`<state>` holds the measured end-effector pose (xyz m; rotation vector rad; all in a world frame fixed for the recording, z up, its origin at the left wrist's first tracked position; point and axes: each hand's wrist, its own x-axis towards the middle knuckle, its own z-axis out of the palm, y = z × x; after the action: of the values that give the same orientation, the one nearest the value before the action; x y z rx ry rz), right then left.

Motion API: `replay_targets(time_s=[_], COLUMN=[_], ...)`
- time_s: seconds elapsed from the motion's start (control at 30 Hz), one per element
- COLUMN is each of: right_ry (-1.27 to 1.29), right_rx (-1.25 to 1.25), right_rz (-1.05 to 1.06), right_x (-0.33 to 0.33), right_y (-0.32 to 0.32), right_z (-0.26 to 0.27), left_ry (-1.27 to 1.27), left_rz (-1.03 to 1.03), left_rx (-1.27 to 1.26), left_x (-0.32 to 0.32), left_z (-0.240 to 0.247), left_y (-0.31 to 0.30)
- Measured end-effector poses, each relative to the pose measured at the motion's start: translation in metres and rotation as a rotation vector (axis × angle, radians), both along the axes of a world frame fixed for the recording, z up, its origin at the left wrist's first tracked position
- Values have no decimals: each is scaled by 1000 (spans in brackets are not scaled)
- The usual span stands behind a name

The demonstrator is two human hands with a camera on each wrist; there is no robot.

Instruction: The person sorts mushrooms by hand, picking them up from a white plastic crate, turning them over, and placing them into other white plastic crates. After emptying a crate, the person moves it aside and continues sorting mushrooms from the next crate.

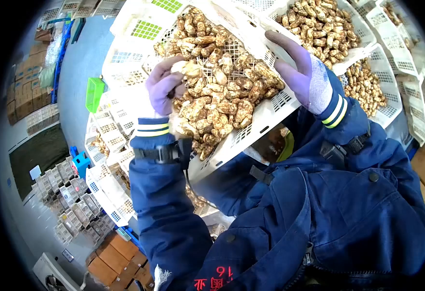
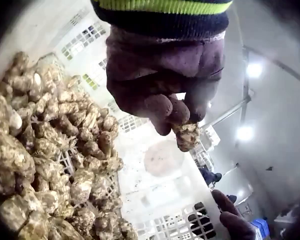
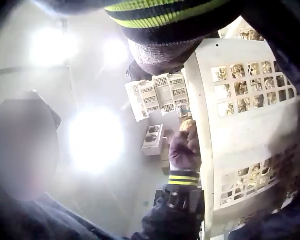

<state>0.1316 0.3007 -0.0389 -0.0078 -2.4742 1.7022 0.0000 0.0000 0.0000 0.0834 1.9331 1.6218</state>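
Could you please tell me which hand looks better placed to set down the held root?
Probably the left hand: it grips the root, while the right hand is at the white crate's rim.

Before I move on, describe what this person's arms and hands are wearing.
The left hand and right hand wear purple gloves, darker at the fingertips. Navy sleeves end in cuffs striped white and yellow-green. Each wrist carries a black strapped device; a thin cable runs from the left one.

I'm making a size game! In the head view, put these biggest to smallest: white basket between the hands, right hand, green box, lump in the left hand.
1. White basket
2. Right hand
3. Green box and lump: too alike to rank; the lump is partly hidden and the box is farther away.
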Motion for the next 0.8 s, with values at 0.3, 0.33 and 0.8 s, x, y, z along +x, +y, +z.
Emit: replay_targets(time_s=[0.3,0.33,0.8], right_ry=[41,36,17], right_rx=[-91,-130,-41], right_rz=[-30,-15,-27], right_x=[5,5,4], right_y=[-8,-9,-5], right_z=[1,2,5], left_ry=[556,636,503], left_rz=[211,238,-874], left_rx=[-1192,-1105,-916], left_x=[19,20,22], left_z=[94,92,-81], left_y=[-175,-184,80])
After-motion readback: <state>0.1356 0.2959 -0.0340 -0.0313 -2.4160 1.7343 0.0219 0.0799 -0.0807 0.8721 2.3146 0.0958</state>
